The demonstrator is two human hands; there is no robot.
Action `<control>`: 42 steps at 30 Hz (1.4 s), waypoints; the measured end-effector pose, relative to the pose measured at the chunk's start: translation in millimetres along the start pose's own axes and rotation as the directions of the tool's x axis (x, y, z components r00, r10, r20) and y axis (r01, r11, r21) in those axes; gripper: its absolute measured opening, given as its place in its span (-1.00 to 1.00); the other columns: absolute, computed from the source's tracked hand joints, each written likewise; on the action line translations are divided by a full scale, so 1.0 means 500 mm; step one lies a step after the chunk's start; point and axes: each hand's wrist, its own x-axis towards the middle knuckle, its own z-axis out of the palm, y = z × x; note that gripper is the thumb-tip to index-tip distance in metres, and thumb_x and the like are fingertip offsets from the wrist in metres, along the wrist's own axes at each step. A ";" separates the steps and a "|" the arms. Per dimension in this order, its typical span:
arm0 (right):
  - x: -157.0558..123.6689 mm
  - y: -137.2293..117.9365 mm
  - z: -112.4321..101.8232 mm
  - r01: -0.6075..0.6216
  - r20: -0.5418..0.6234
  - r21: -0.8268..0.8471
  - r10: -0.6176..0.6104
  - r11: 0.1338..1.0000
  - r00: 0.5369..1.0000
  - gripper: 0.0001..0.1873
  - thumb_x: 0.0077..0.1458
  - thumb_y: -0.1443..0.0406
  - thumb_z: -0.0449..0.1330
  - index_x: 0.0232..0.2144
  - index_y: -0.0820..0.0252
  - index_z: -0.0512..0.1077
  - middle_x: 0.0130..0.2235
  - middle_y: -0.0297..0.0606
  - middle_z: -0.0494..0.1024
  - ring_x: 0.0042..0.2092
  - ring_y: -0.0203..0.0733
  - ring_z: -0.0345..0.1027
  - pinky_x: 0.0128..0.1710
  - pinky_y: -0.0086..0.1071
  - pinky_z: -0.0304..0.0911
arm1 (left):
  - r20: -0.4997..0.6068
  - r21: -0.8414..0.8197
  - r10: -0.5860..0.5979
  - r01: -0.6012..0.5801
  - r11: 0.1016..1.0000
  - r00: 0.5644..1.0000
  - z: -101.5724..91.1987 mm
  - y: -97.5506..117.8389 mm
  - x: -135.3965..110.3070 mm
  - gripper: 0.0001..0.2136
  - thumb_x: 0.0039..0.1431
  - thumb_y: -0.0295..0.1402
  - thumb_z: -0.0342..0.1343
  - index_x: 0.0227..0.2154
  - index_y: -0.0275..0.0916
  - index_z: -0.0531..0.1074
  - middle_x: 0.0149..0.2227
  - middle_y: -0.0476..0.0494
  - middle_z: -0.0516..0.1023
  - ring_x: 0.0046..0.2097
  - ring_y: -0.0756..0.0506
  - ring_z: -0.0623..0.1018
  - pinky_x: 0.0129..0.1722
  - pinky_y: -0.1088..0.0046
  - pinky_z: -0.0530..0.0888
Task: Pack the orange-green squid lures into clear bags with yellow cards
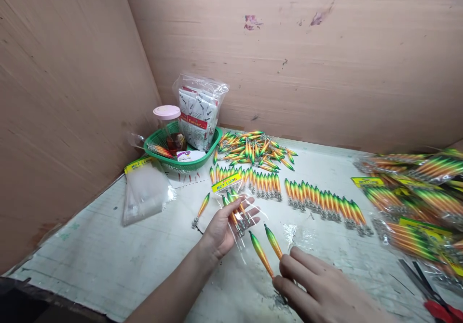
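Right hand (318,289) | two lures (267,248) | green-yellow-orange, tapered, hooked ends

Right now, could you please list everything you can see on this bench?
lures in left bag: several, green-yellow-orange.
two loose lures: green-orange, held by the right fingers.
single lure: left of the bag.
lure rows: many, mid-table.
lure heap: by the back wall.
packed bags: pile, far right.
empty bags: clear stack, left.
green basket: one, holding a pink-lidded jar and packets.
scissors: red-handled, bottom right.
left hand: holding the bag.
right hand: pinching two lures.
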 end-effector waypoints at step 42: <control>0.012 0.048 0.046 -0.014 -0.041 -0.091 0.011 0.996 0.999 -0.77 0.08 0.57 -0.10 -0.35 0.31 0.31 -0.34 -0.13 0.30 -0.32 -0.15 0.10 -0.40 -0.32 0.09 | -0.040 -0.035 0.034 -0.036 0.999 0.999 -0.001 0.000 0.010 -0.81 0.20 -0.45 0.03 -0.16 -0.42 0.40 -0.08 -0.29 0.49 -0.16 -0.22 0.55 -0.15 0.21 0.52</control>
